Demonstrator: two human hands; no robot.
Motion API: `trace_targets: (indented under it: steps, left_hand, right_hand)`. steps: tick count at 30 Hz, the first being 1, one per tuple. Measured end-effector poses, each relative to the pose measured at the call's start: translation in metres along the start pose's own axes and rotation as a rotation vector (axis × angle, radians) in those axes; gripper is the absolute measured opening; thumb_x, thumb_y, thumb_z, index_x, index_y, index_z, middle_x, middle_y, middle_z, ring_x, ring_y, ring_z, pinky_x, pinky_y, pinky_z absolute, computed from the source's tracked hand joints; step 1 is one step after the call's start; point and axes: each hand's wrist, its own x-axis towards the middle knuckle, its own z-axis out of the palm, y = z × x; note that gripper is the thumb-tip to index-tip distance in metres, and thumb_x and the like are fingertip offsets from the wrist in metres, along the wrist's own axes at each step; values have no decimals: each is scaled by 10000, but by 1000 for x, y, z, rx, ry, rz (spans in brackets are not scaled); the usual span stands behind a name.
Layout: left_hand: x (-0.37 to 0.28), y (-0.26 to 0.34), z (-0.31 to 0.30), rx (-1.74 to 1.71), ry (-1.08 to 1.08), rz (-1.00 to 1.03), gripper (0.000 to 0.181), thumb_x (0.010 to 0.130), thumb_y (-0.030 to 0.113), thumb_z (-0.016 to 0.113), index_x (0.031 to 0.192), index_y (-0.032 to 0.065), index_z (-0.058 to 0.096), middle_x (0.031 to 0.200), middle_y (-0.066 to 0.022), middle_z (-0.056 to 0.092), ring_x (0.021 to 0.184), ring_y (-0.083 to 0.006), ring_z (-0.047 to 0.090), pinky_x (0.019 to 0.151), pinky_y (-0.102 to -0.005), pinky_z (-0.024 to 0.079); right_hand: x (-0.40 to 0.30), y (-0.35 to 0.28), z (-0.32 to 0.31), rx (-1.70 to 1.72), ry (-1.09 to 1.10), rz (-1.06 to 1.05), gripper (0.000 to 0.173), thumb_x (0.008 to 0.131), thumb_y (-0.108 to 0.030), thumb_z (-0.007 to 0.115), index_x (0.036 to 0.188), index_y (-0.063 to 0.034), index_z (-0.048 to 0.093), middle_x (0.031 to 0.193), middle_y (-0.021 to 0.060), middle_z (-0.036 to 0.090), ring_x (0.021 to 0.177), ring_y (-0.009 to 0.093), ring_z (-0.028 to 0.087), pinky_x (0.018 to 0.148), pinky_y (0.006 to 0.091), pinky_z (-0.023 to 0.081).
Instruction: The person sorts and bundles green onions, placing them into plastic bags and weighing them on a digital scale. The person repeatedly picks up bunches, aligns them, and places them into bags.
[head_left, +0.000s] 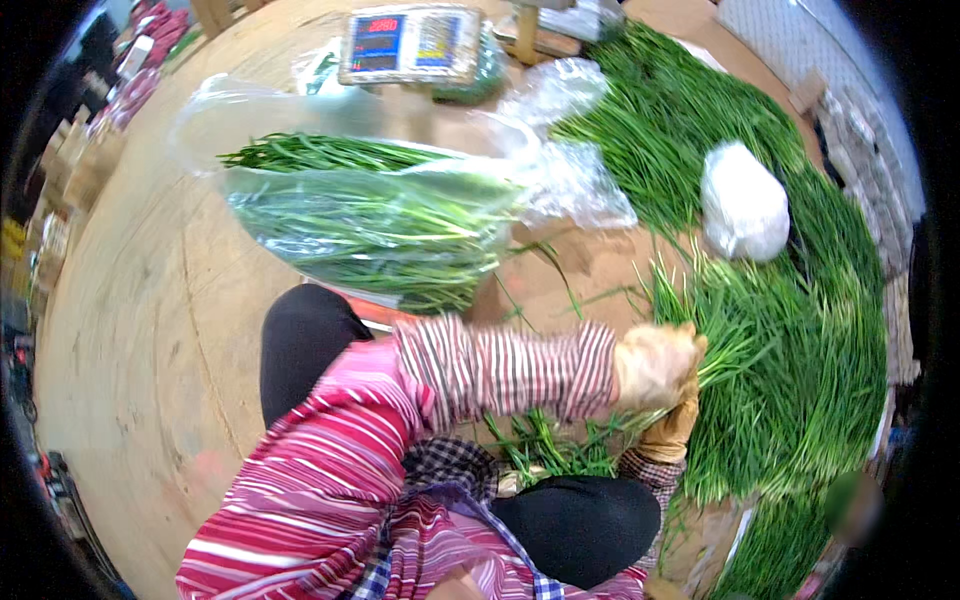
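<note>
My left hand (656, 366), in a pale work glove below a striped sleeve, reaches across to the right and is shut on a bunch of long green leaf vegetables (726, 361), probably garlic chives. Just below it, touching, my right hand (671, 431) in a tan glove grips the same bunch; pale stems stick out to its left. Motion blur and overlap hide the fingers in part. A large pile of the same greens (795, 375) lies beside the hands. In front of me, a clear plastic bag (360, 217) full of greens lies on its side, its mouth wide at the upper left.
A digital scale display (409, 46) stands beyond the bag. Crumpled clear plastic (574, 172) lies right of the bag, and a white plastic bundle (744, 202) rests on the pile. Loose greens (555, 442) lie between my black-clad knees. Cardboard boxes (90, 169) line the far left.
</note>
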Motion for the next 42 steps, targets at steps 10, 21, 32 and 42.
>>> trace_targets:
  steps: [10,21,32,42]
  left_hand:
    - [-136,-79,-414,-36,431,-580,237,776,198,591,830,-30,552,571,-60,514,463,-148,490,394,-238,394]
    - [-244,-182,-504,-692,1124,-714,134,843,127,563,832,-2,598,475,63,377,374,-32,276,329,-173,227]
    - [-275,-168,-538,-269,871,-817,128,808,225,616,799,100,591,461,93,378,331,-11,267,306,-170,199]
    - [-262,-139,-570,222,972,-245,135,825,168,568,910,96,645,750,27,626,445,-34,353,412,-174,294]
  right_hand:
    - [37,-16,229,-680,-539,-164,326,826,-223,593,1098,-51,541,698,-53,473,522,10,408,416,138,319]
    - [103,189,304,-1955,-1356,-494,486,781,-260,596,1185,-48,428,1113,218,536,1036,338,519,864,404,414]
    - [65,132,281,-2474,-1393,-286,331,787,-245,547,1044,-37,544,986,183,597,958,317,573,787,395,455]
    - [47,30,384,-2852,-597,-1076,359,820,-347,512,828,-10,637,807,153,635,742,271,631,673,392,511]
